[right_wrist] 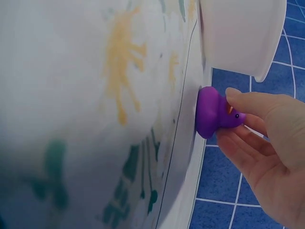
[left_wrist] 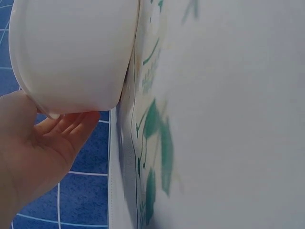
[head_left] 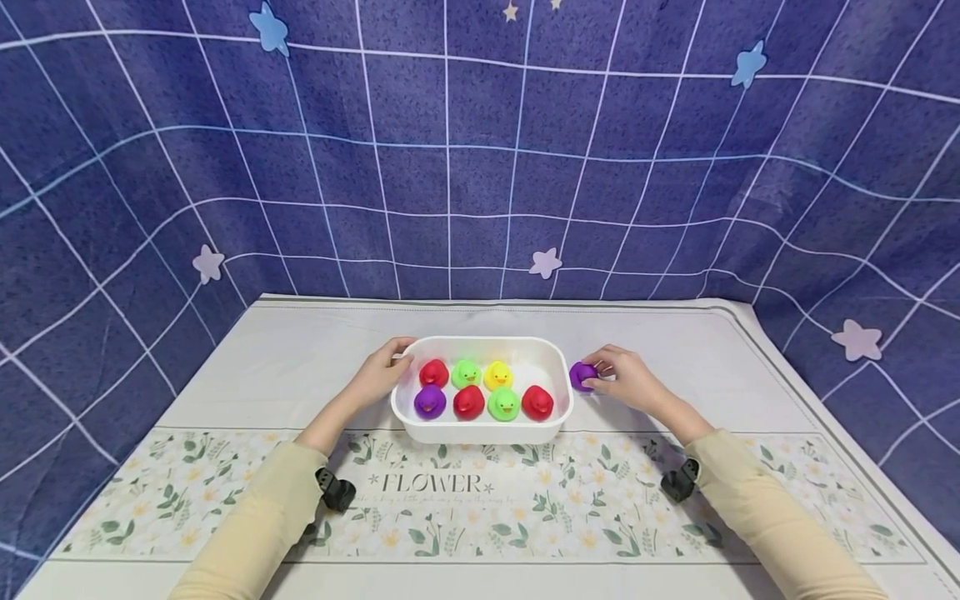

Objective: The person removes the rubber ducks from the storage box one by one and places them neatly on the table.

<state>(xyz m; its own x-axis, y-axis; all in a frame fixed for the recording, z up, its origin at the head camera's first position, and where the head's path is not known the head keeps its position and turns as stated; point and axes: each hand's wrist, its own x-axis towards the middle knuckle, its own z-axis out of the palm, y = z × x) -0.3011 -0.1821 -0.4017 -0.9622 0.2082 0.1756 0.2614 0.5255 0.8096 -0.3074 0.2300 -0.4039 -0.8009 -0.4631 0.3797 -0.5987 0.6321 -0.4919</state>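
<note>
- L grip [head_left: 381, 375] holds the white tub [head_left: 480, 432] by its L end, thumb near the rim, fingers on the outside.
- Tub sits on the table [head_left: 300, 358] w/ 7 ducks [head_left: 468, 402] inside: red, green, yellow at the back; purple, red, green, red in front.
- R grip [head_left: 626, 381] pinches a purple duck [head_left: 579, 377] by its head, just beside the tub's R end.
- Prob: duck might pop out if squeezed too hard, b/c its head looks round & smooth.
- Also, tub might slide if L grip lets go & smth bumps it.
</note>
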